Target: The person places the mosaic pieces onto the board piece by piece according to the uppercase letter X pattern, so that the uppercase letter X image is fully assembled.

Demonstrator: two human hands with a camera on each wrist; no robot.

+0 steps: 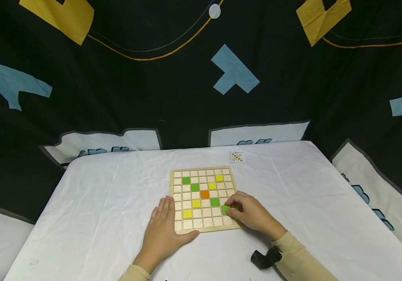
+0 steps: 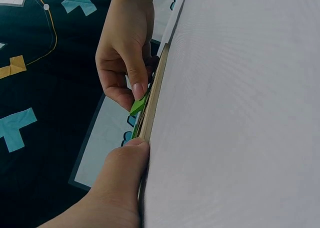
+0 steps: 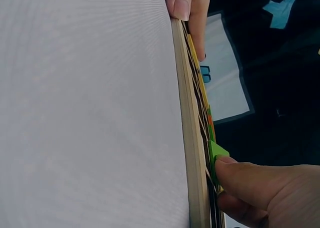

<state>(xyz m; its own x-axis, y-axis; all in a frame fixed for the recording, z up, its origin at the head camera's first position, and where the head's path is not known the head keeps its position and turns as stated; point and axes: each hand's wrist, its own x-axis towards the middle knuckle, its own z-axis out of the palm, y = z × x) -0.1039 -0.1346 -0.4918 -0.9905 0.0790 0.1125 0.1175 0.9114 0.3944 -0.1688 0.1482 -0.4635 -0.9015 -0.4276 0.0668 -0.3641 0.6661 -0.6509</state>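
Note:
A square wooden grid board (image 1: 218, 229) lies on the white-covered table. My right hand (image 1: 253, 214) pinches a green tile (image 1: 225, 210) between thumb and fingers over the board's right side; in the right wrist view that green tile (image 3: 216, 153) stands tilted at the grid. With straight fingers, my left hand (image 1: 162, 230) rests along the board's left edge, its thumb at the near edge. Across the grid, an orange tile (image 1: 204, 194) sits near the middle, with green tiles (image 1: 195, 187) and yellow tiles (image 1: 196, 203) running in diagonals through it. Other cells are cream.
Behind the board, toward the right, lies a small card (image 1: 237, 157) printed with a coloured grid. The white cloth (image 1: 92, 218) covers the table up to a dark patterned curtain (image 1: 186, 97). A black strap piece (image 1: 265, 258) is at the right wrist.

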